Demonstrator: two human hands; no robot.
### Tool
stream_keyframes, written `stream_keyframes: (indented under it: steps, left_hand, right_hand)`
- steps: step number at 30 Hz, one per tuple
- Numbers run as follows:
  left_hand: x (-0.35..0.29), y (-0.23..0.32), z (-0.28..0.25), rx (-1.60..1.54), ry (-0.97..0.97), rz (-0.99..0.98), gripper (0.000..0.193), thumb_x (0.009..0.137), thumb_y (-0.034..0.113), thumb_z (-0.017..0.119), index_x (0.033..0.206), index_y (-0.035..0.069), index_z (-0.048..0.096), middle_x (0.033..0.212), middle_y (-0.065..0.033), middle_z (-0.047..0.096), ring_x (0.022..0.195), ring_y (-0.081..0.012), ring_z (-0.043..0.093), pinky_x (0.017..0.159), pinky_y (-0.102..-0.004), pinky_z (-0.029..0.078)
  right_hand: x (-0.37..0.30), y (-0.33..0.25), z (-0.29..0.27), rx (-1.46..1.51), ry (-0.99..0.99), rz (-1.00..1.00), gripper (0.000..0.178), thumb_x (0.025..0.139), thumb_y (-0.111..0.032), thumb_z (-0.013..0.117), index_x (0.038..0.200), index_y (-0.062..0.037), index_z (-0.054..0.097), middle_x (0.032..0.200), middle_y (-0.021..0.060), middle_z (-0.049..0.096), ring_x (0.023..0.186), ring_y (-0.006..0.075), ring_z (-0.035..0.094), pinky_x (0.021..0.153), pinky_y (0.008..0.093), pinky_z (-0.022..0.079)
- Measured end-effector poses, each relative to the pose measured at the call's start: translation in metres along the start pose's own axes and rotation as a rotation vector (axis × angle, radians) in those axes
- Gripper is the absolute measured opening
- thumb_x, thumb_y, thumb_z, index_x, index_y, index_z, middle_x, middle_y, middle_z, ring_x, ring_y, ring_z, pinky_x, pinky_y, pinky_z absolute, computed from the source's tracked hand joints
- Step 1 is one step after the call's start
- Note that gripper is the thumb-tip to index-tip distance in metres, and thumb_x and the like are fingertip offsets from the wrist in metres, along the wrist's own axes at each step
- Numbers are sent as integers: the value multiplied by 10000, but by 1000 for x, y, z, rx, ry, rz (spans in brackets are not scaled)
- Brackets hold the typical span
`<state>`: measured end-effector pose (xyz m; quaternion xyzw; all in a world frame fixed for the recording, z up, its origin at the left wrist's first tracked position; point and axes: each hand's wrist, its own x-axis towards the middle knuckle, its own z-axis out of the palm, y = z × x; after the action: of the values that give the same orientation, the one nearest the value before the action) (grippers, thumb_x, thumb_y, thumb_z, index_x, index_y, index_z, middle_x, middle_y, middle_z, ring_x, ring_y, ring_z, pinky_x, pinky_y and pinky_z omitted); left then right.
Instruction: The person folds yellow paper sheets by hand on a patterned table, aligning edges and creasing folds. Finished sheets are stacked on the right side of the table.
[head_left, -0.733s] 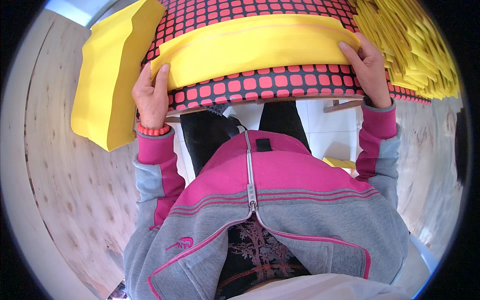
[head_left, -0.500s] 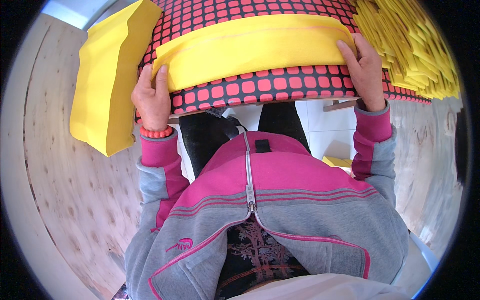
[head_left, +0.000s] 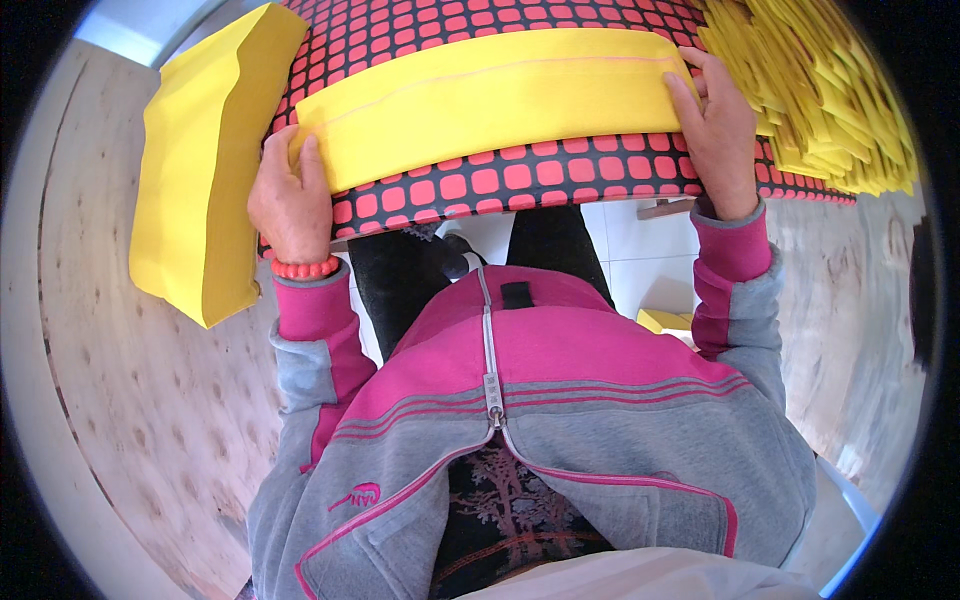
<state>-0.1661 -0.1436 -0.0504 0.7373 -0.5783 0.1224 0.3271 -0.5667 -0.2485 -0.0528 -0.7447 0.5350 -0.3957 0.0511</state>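
Observation:
A long folded yellow strip (head_left: 480, 105), fabric or soft paper with a thin pinkish line along its upper part, lies across the table in front of me. At its left end, my left hand (head_left: 292, 205) grips the edge, thumb and forefinger on either side of the corner. The right end is between the thumb and fingers of my right hand (head_left: 722, 130); the thumb rests along the edge and the fingers curl at the far corner. Some fingertips of both hands are hidden.
The table has a black cover with red rounded squares (head_left: 520, 176). On the left stands a thick yellow stack (head_left: 190, 170). A fanned heap of folded yellow pieces (head_left: 815, 100) lies at the right. More yellow material (head_left: 663, 321) shows low on the right, by the white tiled floor.
The strip's left end now lies flatter and squarer, its pinkish line showing more fully. Both hands stay at the ends, with slight finger shifts. The whole view has shifted a little.

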Motion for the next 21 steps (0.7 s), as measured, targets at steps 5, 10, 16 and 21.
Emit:
stream_keyframes:
  steps: [5, 10, 16, 21]
  left_hand:
    - [6, 26, -8, 197, 82, 202, 365, 923, 183, 699, 1262, 50, 673, 1292, -141, 683, 1225, -317, 626, 1137, -531, 371]
    - [-2, 90, 8, -190, -156, 549, 394, 948, 234, 678, 1284, 31, 650, 1390, -177, 609, 1272, -338, 587, 1144, -552, 357]
    - [11, 128, 42, -121, -331, 652, 526, 990, 406, 607, 1340, 13, 599, 1396, -225, 568, 1315, -365, 536, 1141, -557, 352]
    - [12, 129, 55, -109, -309, 669, 549, 994, 426, 593, 1350, 8, 586, 1394, -224, 558, 1316, -372, 528, 1116, -554, 374]
  right_hand:
    - [-1, 2, 2, -23, 28, -19, 313, 967, -250, 660, 1203, -46, 635, 940, 196, 698, 871, 389, 679, 740, 456, 520]
    - [-1, 3, 1, -27, 27, -25, 312, 965, -254, 664, 1200, -52, 632, 948, 194, 702, 880, 389, 681, 747, 461, 523]
    - [-3, 1, 1, -55, 54, -39, 306, 966, -252, 654, 1205, -62, 630, 958, 183, 708, 885, 383, 685, 745, 463, 524]
    - [-5, 1, 1, -50, 49, -13, 308, 964, -249, 649, 1213, -68, 628, 952, 181, 708, 889, 381, 685, 745, 463, 526]
